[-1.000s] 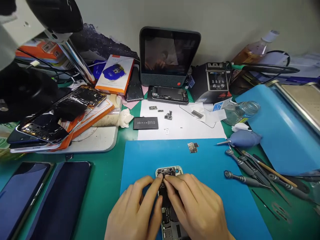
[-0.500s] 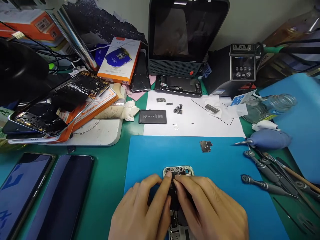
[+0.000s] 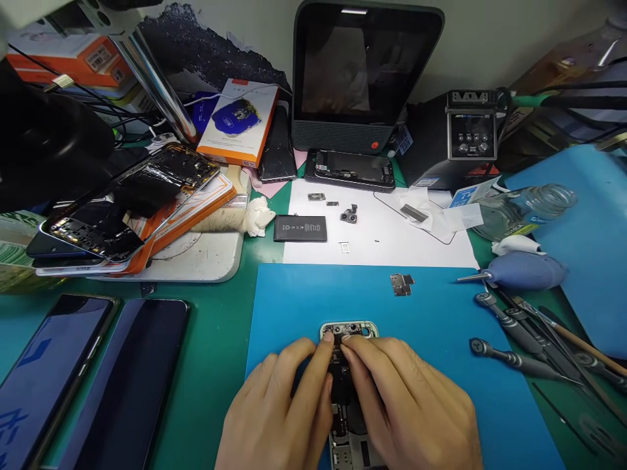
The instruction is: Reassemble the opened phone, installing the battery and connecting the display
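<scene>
Opened phone, long axis running away from the body, camera end farthest; left hand and right hand fingertips pressed together on its upper interior, on blue mat.

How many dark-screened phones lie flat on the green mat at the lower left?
2: one dark-screened phone at the far left edge, partly cut off by the frame, and a second dark-screened phone just right of it. More may lie outside the frame.

Green workbench against pale wall

Matt blue rubbery mat; shiny metal phone frame; glossy glass screens
</scene>
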`<state>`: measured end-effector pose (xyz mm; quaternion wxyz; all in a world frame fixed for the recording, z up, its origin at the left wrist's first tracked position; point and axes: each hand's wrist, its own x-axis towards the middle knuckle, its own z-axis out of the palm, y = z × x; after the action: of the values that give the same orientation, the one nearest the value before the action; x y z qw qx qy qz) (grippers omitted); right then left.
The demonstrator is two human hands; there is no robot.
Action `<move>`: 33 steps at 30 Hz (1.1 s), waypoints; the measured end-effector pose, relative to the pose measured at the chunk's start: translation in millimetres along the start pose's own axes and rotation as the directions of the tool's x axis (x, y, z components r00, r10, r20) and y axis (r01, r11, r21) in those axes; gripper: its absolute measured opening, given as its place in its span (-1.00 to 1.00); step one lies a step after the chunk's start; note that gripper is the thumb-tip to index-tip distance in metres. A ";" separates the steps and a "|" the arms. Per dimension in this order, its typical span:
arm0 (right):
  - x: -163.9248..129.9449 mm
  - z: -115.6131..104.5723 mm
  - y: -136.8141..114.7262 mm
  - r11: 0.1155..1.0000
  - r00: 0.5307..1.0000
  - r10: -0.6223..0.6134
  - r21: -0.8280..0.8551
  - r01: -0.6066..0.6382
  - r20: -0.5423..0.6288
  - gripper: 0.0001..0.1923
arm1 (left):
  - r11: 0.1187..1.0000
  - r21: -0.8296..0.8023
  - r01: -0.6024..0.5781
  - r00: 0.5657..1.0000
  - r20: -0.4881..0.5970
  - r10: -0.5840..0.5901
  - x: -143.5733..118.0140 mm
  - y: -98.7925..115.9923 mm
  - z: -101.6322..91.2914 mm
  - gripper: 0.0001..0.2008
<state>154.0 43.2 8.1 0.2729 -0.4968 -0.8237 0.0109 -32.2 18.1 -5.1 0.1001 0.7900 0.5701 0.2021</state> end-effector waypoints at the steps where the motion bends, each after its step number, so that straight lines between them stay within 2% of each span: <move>1: -0.1 -0.2 -0.3 1.000 1.000 0.002 0.001 -0.002 -0.001 -0.84 | 1.000 0.005 -0.004 1.000 0.002 0.004 0.1 -0.1 0.1 -0.62; 12: 3.4 -1.6 -2.2 1.000 1.000 -0.009 -0.007 0.009 -0.007 -0.85 | 0.993 0.096 -0.071 0.997 -0.007 0.072 2.6 2.9 -0.4 -0.61; 23: 5.2 0.9 -3.6 1.000 1.000 0.011 -0.012 -0.011 -0.013 -0.89 | 0.993 0.084 -0.083 0.996 -0.024 0.086 1.9 1.0 0.2 -0.64; 27: 4.0 2.1 -0.7 0.998 0.999 0.036 0.056 -0.036 -0.004 -0.90 | 0.995 0.054 -0.085 0.996 -0.034 0.087 2.1 0.1 0.2 -0.64; 30: 2.8 -1.1 2.6 0.984 0.997 0.077 0.158 -0.079 0.019 -0.80 | 0.999 -0.033 -0.024 0.998 -0.061 0.022 3.3 0.7 -2.3 -0.68; 33: 2.5 -10.5 4.1 0.955 0.991 0.128 0.267 -0.130 0.024 -0.72 | 0.995 -0.096 -0.042 0.995 -0.092 0.033 5.5 1.4 -6.3 -0.73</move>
<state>161.3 44.7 16.9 0.3338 -0.5081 -0.7813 0.1415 -32.2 22.3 2.2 0.1091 0.7849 0.5485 0.2669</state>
